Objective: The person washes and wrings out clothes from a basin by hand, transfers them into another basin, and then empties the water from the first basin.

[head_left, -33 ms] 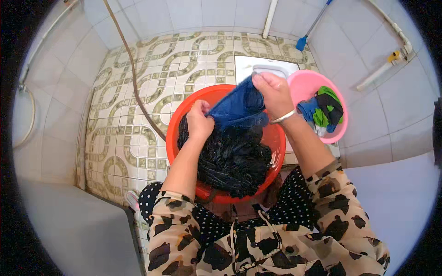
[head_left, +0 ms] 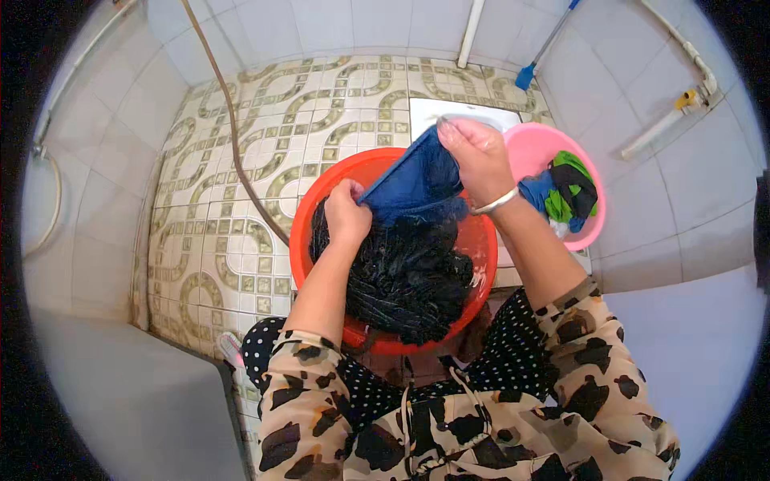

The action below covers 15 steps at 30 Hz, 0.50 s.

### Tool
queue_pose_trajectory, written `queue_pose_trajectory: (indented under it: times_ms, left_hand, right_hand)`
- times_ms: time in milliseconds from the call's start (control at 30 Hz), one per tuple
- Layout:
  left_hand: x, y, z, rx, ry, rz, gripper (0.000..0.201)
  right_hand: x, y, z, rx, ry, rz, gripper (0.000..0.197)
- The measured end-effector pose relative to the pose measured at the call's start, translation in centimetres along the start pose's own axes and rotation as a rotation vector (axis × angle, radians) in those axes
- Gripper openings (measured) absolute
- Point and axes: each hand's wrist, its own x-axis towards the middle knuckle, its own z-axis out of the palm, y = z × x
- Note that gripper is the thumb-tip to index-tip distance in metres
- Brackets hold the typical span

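Observation:
Stretched between my hands is a wet dark-blue cloth garment (head_left: 413, 183), its upper edge slanting up to the right. My left hand (head_left: 348, 213) pinches the lower left end of that edge. The raised corner is gripped by my right hand (head_left: 479, 160), which has a pale bangle at the wrist. Below hangs the rest of the garment, over a red basin (head_left: 304, 271). A heap of soaked black clothing (head_left: 405, 280) fills much of the basin. The exact kind of the blue garment cannot be made out.
To the right a pink basin (head_left: 595, 167) holds green, black and blue clothes (head_left: 561, 192). Behind it lies a white floor fixture (head_left: 425, 112). A brown hose (head_left: 233, 136) runs down to the red basin's left side. A blue brush (head_left: 525, 77) leans at the back wall.
My right hand has risen very slightly, drawing the blue garment's edge tauter. My left hand and the black clothing stay almost where they were.

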Motion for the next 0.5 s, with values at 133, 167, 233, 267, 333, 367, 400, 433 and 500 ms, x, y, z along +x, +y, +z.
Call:
queue_pose_trajectory:
  times_ms: [133, 167, 233, 267, 333, 367, 400, 433, 500]
  left_hand:
    - [-0.3, -1.6, 1.1, 0.087, 0.003, -0.27, 0.024]
    - [-0.3, -1.5, 1.0, 0.088, 0.012, -0.273, 0.024]
    - [-0.4, 0.4, 0.9, -1.05, -0.223, -1.059, 0.028]
    - [-0.2, 0.4, 0.8, -1.05, -0.22, -1.059, 0.028]
    - [0.6, 0.7, 0.8, -1.492, -0.53, -0.928, 0.031]
    - [1.3, 0.7, 0.6, -1.544, -0.511, -0.925, 0.032]
    - [1.6, 2.9, -1.0, -1.475, -0.458, -0.89, 0.031]
    - [1.9, 4.6, -2.5, -1.41, -0.399, -0.85, 0.03]
    - [3.9, 2.0, -3.7, -1.42, -0.453, -0.602, 0.026]
  right_hand:
    - [1.4, -4.1, 0.8, 0.015, 0.08, -0.137, 0.016]
    - [2.2, -4.1, 0.5, 0.083, 0.187, -0.153, 0.016]
    - [3.0, -4.1, -0.6, 0.144, 0.299, -0.167, 0.017]
    - [3.2, -4.0, -1.1, 0.174, 0.374, -0.151, 0.017]
    - [3.2, -3.3, -2.5, 0.195, 0.449, -0.127, 0.018]
    - [3.2, -2.7, -3.0, 0.199, 0.451, -0.126, 0.018]
    - [3.3, -2.6, -3.8, 0.209, 0.521, -0.123, 0.019]
    - [3.4, -2.6, -4.5, 0.223, 0.583, -0.122, 0.02]
    - [3.4, 0.0, -6.7, 0.102, 0.589, -0.109, 0.024]
